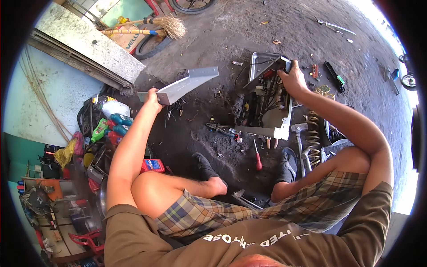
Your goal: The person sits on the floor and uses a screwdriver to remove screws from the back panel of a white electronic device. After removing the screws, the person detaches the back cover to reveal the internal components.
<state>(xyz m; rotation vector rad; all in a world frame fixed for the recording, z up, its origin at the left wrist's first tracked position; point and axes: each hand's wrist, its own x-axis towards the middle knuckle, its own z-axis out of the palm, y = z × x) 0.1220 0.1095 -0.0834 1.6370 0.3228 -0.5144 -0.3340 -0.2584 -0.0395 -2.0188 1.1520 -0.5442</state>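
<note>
My left hand [152,99] is closed on the near end of a bent grey sheet-metal panel [184,84], held out to the left above the ground. My right hand [293,81] grips the far right corner of an opened metal casing [284,121], with wires and dark parts showing inside. What the right fingers press against is partly hidden. A shallow metal tray-like cover [260,60] stands behind the casing. On the ground before me lie a red-handled screwdriver [258,161] and pliers [220,129].
Right of my foot are a hammer [300,133] and a coil spring [314,138]. A green-and-black strip [334,76] lies farther right. Plastic bottles [120,119] crowd the left side, near a red container [152,165]. A straw broom [169,26] and a white wall panel [89,49] are far left.
</note>
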